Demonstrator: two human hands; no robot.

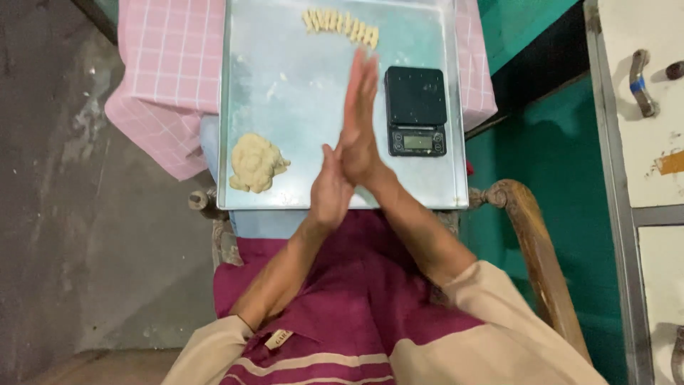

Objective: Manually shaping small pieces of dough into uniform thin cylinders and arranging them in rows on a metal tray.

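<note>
- The dough lump point(256, 163) looks soft, light and a little sticky; I judge it best pinched off at its rough edge or scooped whole from beneath.
- It is pale beige and knobbly, lying at the near left corner of the metal tray point(299, 107).
- The left hand point(330, 191) and right hand point(358, 121) press flat, palm to palm, above the tray; whether dough sits between them I cannot tell.
- A row of small shaped pieces point(340, 27) lies at the far edge; a black scale point(416, 110) sits at right.

pink checked cloth point(167, 78) | wooden chair arm point(538, 249) | white metal cabinet point(641, 157)
</note>
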